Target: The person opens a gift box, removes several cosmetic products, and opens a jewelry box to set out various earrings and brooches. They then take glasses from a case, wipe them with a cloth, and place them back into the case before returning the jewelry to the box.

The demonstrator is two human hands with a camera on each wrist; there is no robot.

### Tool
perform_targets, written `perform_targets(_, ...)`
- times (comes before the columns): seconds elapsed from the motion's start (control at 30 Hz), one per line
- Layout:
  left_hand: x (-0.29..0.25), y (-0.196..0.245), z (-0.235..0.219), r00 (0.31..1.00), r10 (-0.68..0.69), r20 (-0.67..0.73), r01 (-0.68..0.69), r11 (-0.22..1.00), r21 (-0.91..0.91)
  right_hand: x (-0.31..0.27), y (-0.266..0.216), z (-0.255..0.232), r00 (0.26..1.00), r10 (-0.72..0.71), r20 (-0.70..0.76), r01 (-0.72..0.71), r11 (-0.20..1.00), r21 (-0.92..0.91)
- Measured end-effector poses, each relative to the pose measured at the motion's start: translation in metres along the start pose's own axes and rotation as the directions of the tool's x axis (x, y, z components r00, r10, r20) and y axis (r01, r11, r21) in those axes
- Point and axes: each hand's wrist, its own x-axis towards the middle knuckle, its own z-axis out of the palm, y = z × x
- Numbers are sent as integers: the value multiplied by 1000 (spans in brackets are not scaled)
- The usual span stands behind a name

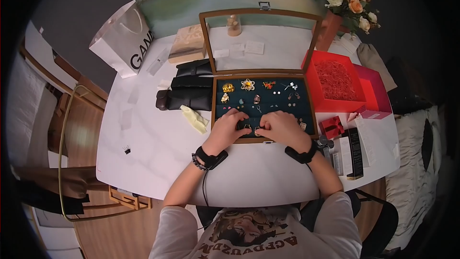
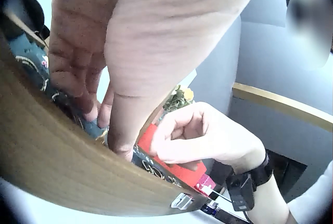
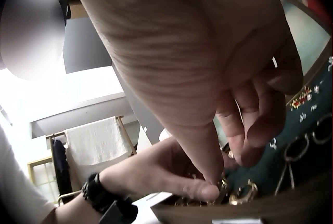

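Two gold pieces (image 1: 247,127) sit at the front edge of the jewellery box (image 1: 213,105), on its dark green lining (image 1: 304,97); from my distant seat I see them between the two hands. The left hand (image 1: 229,127) and the right hand (image 1: 283,129) are near to each other but apart, their fingers bent over the pieces, and I cannot tell if the fingertips pinch them or only touch. I suppose both hands come so low because such small items ask for fingertip work. The glass lid (image 1: 230,12) stands raised at the back, which probably leaves the rows free to reach. In these rows I see brooches (image 1: 247,85) and small earrings (image 1: 293,97), spaced apart, perhaps so that they do not tangle. To the right, a red box (image 1: 335,105) contains red shredded paper (image 1: 335,79), maybe as soft padding. To the left lie black pouches (image 1: 191,98), whose content I cannot see, and a yellow cloth (image 1: 194,120); farther behind, a paper bag (image 1: 117,45) stands upright
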Motion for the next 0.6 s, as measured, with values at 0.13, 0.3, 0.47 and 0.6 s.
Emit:
perform_targets(0.13,5,4,-3,992,-89,91,93,995,-46,5,7,31,996,-54,-65,52,998,-25)
perform_targets(0.3,-1,3,-7,993,-95,66,108,965,-240,8,6,37,995,-21,-101,31,995,92)
perform_targets(0.47,-32,16,-45,999,-47,23,52,952,-302,7,-3,34,991,-1,-131,31,974,223)
perform_targets(0.6,-67,4,-62,943,-73,325,134,976,-169,-10,-37,36,977,-127,-172,178,929,324)
